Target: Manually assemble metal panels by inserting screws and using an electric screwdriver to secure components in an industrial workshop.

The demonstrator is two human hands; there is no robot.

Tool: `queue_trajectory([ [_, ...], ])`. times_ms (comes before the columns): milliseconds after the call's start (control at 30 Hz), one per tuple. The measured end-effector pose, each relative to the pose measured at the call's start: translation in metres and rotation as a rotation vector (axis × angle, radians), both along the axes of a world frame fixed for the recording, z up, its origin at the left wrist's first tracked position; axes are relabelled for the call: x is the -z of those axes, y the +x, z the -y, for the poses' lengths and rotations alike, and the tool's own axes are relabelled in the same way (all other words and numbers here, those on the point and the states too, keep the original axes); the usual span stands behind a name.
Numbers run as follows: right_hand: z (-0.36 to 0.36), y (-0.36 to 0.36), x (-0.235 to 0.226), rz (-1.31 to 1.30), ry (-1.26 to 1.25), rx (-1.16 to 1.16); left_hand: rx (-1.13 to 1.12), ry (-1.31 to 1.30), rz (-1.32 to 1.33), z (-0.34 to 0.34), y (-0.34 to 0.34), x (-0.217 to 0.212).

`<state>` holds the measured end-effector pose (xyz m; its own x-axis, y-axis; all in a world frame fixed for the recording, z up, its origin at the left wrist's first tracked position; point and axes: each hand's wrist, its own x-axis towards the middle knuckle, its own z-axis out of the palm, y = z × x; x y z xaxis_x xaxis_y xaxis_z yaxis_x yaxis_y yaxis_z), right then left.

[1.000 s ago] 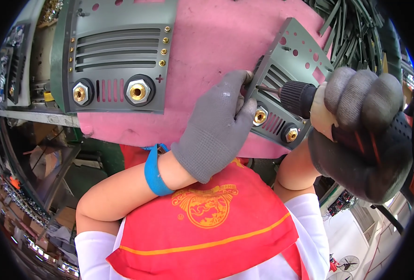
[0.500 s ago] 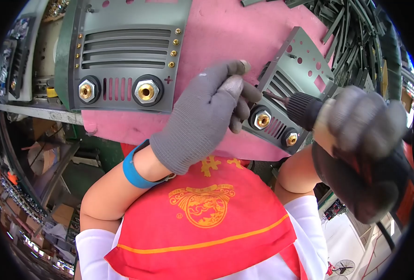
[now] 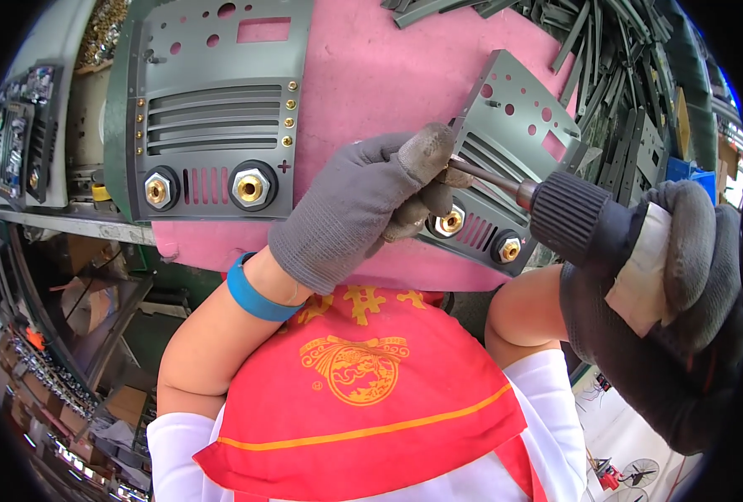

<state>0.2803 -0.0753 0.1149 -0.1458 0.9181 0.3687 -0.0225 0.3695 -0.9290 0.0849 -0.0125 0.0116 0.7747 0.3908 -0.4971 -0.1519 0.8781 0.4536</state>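
My right hand (image 3: 689,276), in a grey glove, is wrapped around a black power screwdriver (image 3: 576,216) with pale tape on its body. Its thin metal bit (image 3: 490,176) points left and meets the fingertips of my left hand (image 3: 363,201), also gloved in grey. Thumb and forefinger there are pinched together at the bit's tip; anything small between them is hidden. Behind the bit lies a dark grey slotted metal panel (image 3: 518,117), tilted, with two brass-centred round sockets. A similar panel (image 3: 221,84) stands further left, with brass screws along both sides of its slots and two sockets below.
A pink mat (image 3: 363,75) lies beneath both panels. Dark metal strips (image 3: 597,92) are heaped at the far right, near a blue box (image 3: 694,177). Circuit boards (image 3: 20,142) stand at the far left, beside the bench's metal edge (image 3: 70,219).
The screwdriver's bit has come to my left fingertips, and its body now shows closer and lower. My left thumb and forefinger have closed around the tip. The view has shifted slightly.
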Motion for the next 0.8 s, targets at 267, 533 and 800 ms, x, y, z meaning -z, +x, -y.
queue_trajectory([
  [267, 0.003, 0.004, -0.006, -0.043, 0.041, 0.009, -0.025, -0.029, 0.061, 0.005, 0.001, 0.002],
  [533, -0.005, 0.014, 0.003, -0.079, 0.057, 0.05, -0.031, 0.226, -0.271, -0.002, -0.002, -0.015],
  [800, -0.016, 0.013, 0.017, -0.125, 0.063, 0.087, 0.008, 0.844, -0.475, 0.024, 0.015, 0.01],
])
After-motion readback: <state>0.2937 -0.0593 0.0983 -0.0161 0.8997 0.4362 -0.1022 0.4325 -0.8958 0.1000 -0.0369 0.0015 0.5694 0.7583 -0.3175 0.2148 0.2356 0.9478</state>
